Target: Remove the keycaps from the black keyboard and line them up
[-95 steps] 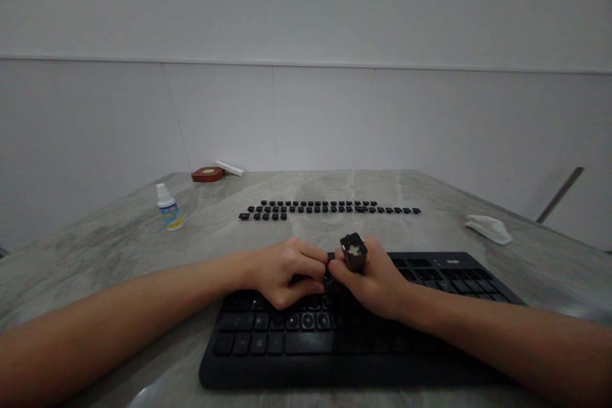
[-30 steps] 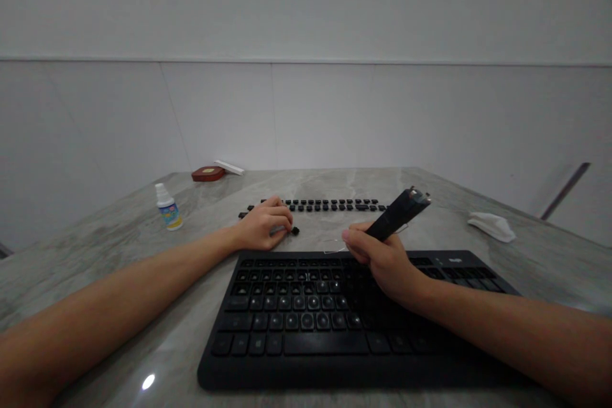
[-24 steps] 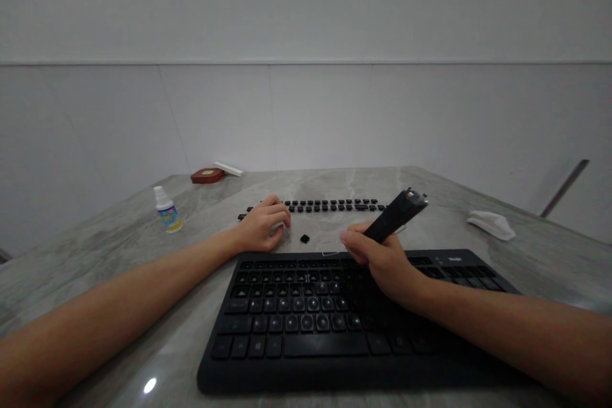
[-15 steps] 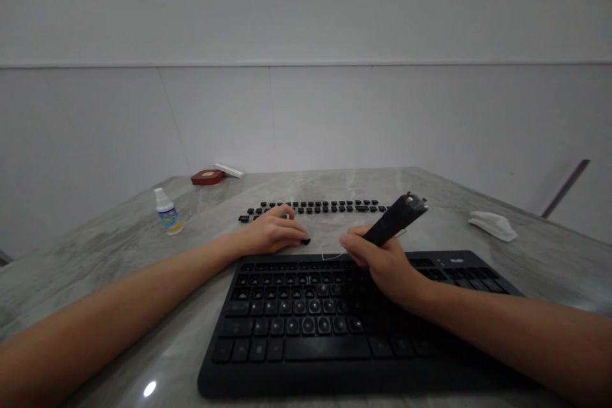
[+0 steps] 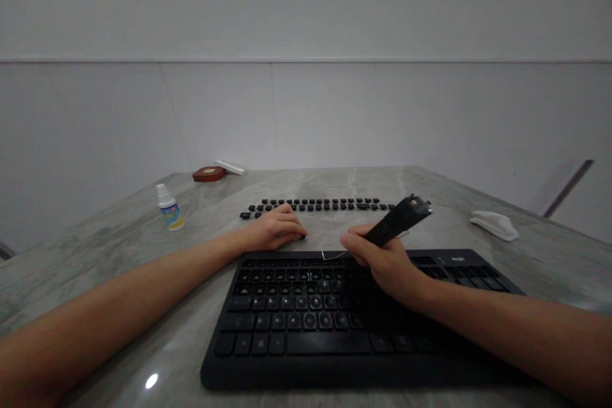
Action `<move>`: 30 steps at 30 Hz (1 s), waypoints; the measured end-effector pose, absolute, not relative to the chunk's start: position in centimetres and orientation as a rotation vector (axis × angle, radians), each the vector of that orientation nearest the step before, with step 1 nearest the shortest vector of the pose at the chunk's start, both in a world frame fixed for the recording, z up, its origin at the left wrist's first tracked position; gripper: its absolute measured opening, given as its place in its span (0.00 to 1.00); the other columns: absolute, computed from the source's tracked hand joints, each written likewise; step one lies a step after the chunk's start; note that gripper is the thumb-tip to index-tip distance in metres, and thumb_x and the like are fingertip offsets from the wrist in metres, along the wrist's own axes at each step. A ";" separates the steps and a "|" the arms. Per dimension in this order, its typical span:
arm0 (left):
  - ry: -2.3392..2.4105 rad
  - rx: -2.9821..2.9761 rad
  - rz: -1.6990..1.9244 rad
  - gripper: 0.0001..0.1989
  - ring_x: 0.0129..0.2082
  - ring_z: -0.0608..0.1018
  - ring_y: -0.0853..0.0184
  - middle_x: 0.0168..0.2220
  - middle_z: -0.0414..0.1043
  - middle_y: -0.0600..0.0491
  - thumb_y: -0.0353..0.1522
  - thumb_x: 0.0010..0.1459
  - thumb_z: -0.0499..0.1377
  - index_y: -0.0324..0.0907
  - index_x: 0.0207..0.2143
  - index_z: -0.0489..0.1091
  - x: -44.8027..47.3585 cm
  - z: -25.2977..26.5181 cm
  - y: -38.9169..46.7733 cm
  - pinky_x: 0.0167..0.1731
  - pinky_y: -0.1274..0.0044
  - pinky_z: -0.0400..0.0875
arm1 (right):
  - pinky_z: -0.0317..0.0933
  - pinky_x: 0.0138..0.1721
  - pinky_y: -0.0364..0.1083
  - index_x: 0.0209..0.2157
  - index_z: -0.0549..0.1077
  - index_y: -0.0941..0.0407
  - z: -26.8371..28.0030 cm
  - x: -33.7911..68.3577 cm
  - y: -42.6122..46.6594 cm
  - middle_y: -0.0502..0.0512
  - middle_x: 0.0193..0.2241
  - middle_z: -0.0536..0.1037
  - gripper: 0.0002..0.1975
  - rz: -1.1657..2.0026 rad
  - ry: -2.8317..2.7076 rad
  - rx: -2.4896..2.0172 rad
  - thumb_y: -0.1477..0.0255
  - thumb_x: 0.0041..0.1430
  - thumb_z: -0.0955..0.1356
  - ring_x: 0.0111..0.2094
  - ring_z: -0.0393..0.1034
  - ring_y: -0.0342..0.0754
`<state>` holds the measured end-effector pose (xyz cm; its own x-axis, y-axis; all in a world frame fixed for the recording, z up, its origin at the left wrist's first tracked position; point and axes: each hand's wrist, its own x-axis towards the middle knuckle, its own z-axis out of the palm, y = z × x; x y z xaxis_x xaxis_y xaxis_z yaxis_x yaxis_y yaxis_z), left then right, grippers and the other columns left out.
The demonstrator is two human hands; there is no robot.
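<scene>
A black keyboard point(image 5: 329, 344) lies across the near part of the table, its upper rows showing bare sockets where keycaps are off. My right hand point(image 5: 389, 268), closed, grips the black handle of a wire keycap puller point(image 5: 394, 222) above the keyboard's back edge. The puller's thin wire sticks out leftward past the thumb. Just behind the keyboard, my left hand point(image 5: 275, 229) rests low over the table, fingers bent together on a small black keycap point(image 5: 303, 236) mostly hidden by the fingertips. Beyond it stretch rows of loose keycaps point(image 5: 326, 206).
A white spray bottle point(image 5: 170, 208) with a blue and yellow label stands to the left. At the back left lie a reddish-brown box point(image 5: 209, 174) and a white flat piece point(image 5: 230, 167). A crumpled white cloth or tissue point(image 5: 495, 225) is on the right, and a wall point(image 5: 325, 121) rises behind.
My left hand has shifted slightly back with its fingers drawn in more over the keycap. My right hand and the puller stay almost in place. The whole view has moved a little.
</scene>
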<state>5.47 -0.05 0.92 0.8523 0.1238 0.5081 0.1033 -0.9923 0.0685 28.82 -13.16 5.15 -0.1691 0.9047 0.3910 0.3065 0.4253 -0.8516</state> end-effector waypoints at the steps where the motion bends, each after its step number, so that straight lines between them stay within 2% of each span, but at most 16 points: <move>1: 0.184 2.984 0.826 0.10 0.39 0.69 0.63 0.37 0.76 0.48 0.29 0.66 0.55 0.41 0.47 0.74 5.5 0.9 0.0 0.41 0.70 0.68 | 0.46 0.21 0.44 0.13 0.50 0.53 5.2 28.8 -13.1 0.44 0.13 0.52 0.20 0.762 -1.708 -1.061 0.63 0.52 0.62 0.17 0.47 0.39; 7: 0.206 2.978 0.833 0.13 0.39 0.70 0.63 0.37 0.72 0.47 0.26 0.66 0.53 0.41 0.47 0.74 5.5 0.8 0.2 0.41 0.71 0.69 | 0.45 0.21 0.44 0.13 0.50 0.53 5.1 28.8 -13.2 0.44 0.13 0.52 0.20 0.746 -1.737 -1.053 0.63 0.52 0.62 0.17 0.47 0.39; 13: 0.263 2.946 0.816 0.11 0.39 0.72 0.66 0.38 0.69 0.47 0.26 0.66 0.51 0.39 0.40 0.74 5.5 0.8 -0.1 0.42 0.74 0.71 | 0.45 0.21 0.44 0.13 0.49 0.53 5.1 28.8 -13.3 0.44 0.13 0.51 0.21 0.741 -1.747 -1.060 0.63 0.53 0.62 0.18 0.47 0.39; 23: 0.309 2.901 0.876 0.09 0.36 0.74 0.68 0.36 0.70 0.49 0.25 0.66 0.51 0.37 0.38 0.71 5.3 0.5 0.0 0.38 0.77 0.72 | 0.46 0.21 0.44 0.13 0.51 0.53 4.9 28.8 -13.2 0.44 0.13 0.52 0.20 0.733 -1.759 -1.051 0.63 0.54 0.62 0.17 0.48 0.40; 30: 0.319 2.940 0.882 0.22 0.38 0.73 0.67 0.39 0.69 0.48 0.18 0.59 0.46 0.41 0.48 0.71 5.2 0.3 0.1 0.39 0.75 0.72 | 0.48 0.22 0.44 0.14 0.52 0.54 4.9 29.1 -13.2 0.44 0.14 0.52 0.21 0.702 -1.793 -1.037 0.64 0.55 0.62 0.18 0.49 0.40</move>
